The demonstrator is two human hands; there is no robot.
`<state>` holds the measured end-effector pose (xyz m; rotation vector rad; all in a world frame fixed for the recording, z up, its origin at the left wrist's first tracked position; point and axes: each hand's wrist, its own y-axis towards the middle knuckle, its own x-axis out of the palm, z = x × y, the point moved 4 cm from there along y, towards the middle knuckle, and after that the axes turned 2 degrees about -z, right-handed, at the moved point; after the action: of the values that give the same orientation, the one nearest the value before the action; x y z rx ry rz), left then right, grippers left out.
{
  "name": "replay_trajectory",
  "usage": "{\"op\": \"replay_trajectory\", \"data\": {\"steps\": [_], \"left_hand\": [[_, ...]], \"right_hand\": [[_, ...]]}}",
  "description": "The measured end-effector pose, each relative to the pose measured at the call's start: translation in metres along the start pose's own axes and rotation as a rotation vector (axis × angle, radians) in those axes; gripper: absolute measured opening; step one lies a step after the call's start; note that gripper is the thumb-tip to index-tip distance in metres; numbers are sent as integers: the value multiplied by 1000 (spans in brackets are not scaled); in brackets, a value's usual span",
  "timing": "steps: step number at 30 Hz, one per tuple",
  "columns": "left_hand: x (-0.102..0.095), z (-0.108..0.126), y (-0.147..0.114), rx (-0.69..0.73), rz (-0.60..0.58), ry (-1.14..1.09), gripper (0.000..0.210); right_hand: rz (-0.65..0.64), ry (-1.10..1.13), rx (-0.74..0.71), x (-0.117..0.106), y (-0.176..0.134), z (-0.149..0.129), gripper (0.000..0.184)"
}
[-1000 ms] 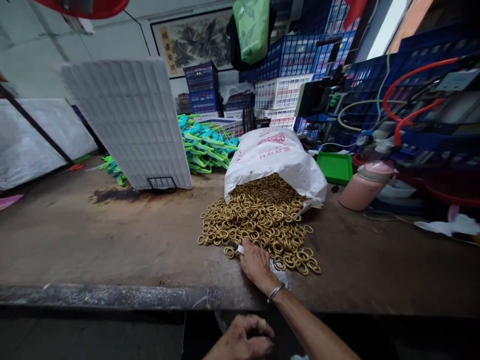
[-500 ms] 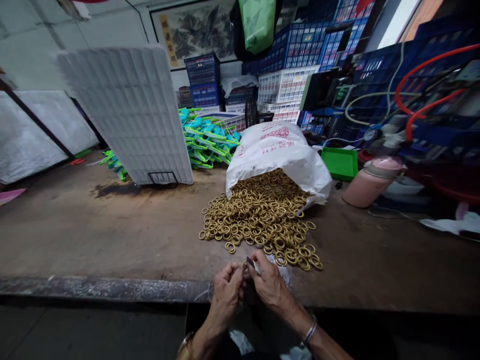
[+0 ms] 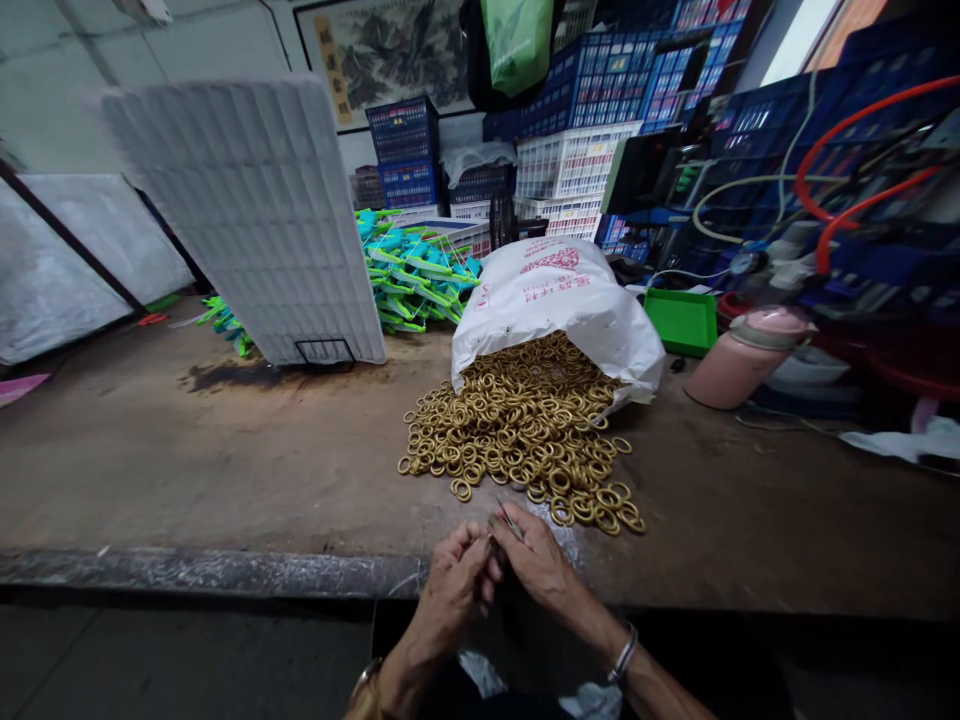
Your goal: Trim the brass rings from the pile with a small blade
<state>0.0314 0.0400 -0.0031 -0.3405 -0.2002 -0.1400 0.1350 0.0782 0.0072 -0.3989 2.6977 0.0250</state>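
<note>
At the table's front edge, my left hand (image 3: 456, 582) is closed, its fingertips pinching a brass-coloured ring that the fingers mostly hide. My right hand (image 3: 541, 566) meets it from the right, closed around a small thin blade (image 3: 507, 515) whose dark tip points up and away from me. The two hands touch or nearly touch at the fingertips. Just beyond them spreads a heap of brass-coloured rings (image 3: 510, 440). These spill from the mouth of a white sack (image 3: 540, 295) with red print, lying on its side.
The brown table (image 3: 225, 480) has a film-wrapped front edge. A white ribbed panel (image 3: 255, 220) leans on a wire stand at left, with green and turquoise plastic pieces (image 3: 420, 275) behind. A green tray (image 3: 681, 322) and pink bottle (image 3: 742, 360) stand right. Stacked crates (image 3: 577, 165) fill the back.
My right hand has turned the blade, so it now shows edge-on. The ring between the fingertips is less visible. The view has tilted slightly; the heap and sack have stayed put.
</note>
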Motion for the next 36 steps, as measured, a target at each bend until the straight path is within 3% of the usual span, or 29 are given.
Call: {"op": "replay_trajectory", "data": {"steps": [4,6,10,13,17,25,36], "left_hand": [[0,0,-1,19,-36,-127,35],[-1,-2,-2,10,-26,-164,35],[-5,-4,-2,-3,43,-223,35],[-6,-4,-1,0,71,-198,38],[-7,-1,0,20,101,-122,39],[-9,-1,0,39,131,-60,39],[-14,-7,-11,71,86,-93,36]], "right_hand": [[-89,138,33,4,0,3,30],[-73,144,56,3,1,6,29],[26,-137,23,-4,-3,11,21],[-68,-360,-52,0,-9,9,15],[-144,-553,-78,5,-15,5,28],[-131,-659,-73,8,-13,4,31],[-185,-830,-20,8,-6,8,26]]}}
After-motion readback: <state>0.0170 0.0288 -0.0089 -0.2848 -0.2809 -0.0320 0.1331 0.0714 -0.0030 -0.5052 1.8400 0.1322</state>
